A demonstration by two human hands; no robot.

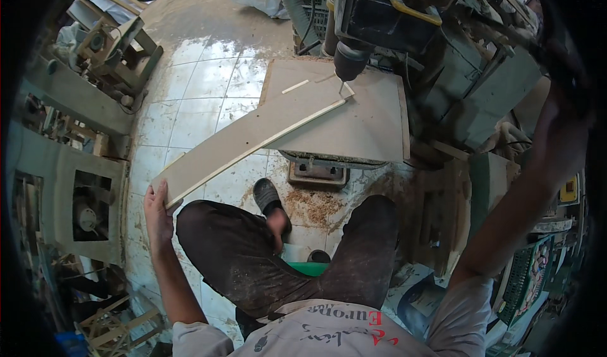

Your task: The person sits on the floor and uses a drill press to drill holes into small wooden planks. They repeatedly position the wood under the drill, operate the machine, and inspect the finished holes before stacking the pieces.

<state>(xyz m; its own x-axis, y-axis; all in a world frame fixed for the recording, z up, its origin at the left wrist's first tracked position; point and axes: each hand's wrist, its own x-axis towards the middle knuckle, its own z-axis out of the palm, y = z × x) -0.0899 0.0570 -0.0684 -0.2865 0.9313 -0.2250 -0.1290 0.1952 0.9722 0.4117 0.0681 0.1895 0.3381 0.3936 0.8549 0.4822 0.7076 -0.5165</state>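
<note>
A long grey-brown board (234, 139) with pale edge strips lies slantwise, its far end on the drill press table (367, 129). My left hand (160, 208) grips the near left end, thumb on top and fingers beneath. A small dark hole shows partway along the board. Over the far end hangs the drill chuck (351, 60), its thin bit (342, 87) at the board's surface; whether it has entered the wood I cannot tell. Raised at the far right, my right hand (563, 113) is closed round the end of the dark press lever (506, 31), its fingers mostly in shadow.
Sawdust (313, 206) covers the tiles below the press table. Machine bodies (95, 205) stand along the left, with a wooden stand (120, 56) behind. A plastic bag (262, 0) lies at the back. A green crate (528, 271) is at the right, beside my arm.
</note>
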